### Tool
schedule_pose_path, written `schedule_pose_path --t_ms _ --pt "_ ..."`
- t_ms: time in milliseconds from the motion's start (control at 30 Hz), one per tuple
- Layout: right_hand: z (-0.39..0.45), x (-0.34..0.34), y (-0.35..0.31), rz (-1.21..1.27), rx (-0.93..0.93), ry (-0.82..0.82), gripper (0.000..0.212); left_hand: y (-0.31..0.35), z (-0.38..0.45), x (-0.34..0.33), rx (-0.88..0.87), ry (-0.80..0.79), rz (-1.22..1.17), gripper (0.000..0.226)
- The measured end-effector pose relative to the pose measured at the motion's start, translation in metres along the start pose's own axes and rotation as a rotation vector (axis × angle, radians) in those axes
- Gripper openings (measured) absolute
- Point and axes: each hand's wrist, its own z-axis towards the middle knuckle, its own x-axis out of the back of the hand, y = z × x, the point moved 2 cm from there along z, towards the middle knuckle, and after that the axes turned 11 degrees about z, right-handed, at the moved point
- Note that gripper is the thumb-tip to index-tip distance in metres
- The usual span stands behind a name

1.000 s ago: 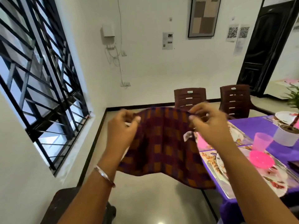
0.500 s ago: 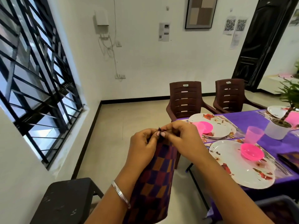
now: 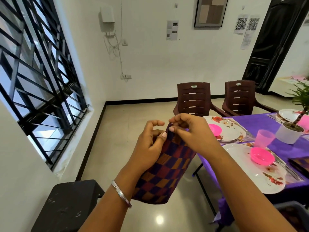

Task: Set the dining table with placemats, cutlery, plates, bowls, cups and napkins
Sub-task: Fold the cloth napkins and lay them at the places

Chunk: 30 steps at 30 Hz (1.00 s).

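A checked napkin (image 3: 165,171) in purple, maroon and orange hangs folded in front of me, above the floor. My right hand (image 3: 192,131) pinches its top edge. My left hand (image 3: 150,144) is against the napkin's left side, thumb pressed on the cloth, fingers curled above it. On the purple table (image 3: 260,121) to the right lie white flowered plates (image 3: 247,166) on placemats, each with a pink bowl (image 3: 261,155), and a pink cup (image 3: 265,138) between them. A folded napkin (image 3: 299,164) lies beside the near plate.
Two brown plastic chairs (image 3: 194,99) stand at the table's far side. A potted plant in a white pot (image 3: 289,133) is on the table. A black stool (image 3: 70,203) stands at lower left, under the barred window. A dark bin edge (image 3: 291,210) shows at lower right.
The napkin was spread wide between both hands, then folded in half as the hands came together. Now the left fingers have loosened while the right hand keeps the top edge.
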Motion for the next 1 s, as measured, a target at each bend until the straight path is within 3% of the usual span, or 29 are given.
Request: schedule_pose_path --t_ms 167,367,567,800,1000 --pt "0.007 0.003 -0.009 -0.082 0.048 0.025 0.011 0.0 -0.008 0.006 -0.056 -0.063 0.011 0.011" --pt "0.01 0.015 -0.014 -0.037 0.066 0.136 0.012 -0.004 -0.021 0.011 -0.14 -0.018 0.04 0.01" --pt "0.012 0.031 -0.016 0.005 0.064 0.259 0.009 -0.011 -0.034 0.013 -0.182 -0.131 0.062 0.015" --pt "0.022 0.062 -0.016 -0.037 0.039 0.418 0.009 -0.011 -0.046 0.015 -0.16 -0.151 0.067 0.011" --pt "0.026 0.068 -0.027 -0.049 0.077 0.481 0.011 -0.026 -0.042 0.006 -0.025 -0.28 0.191 0.009"
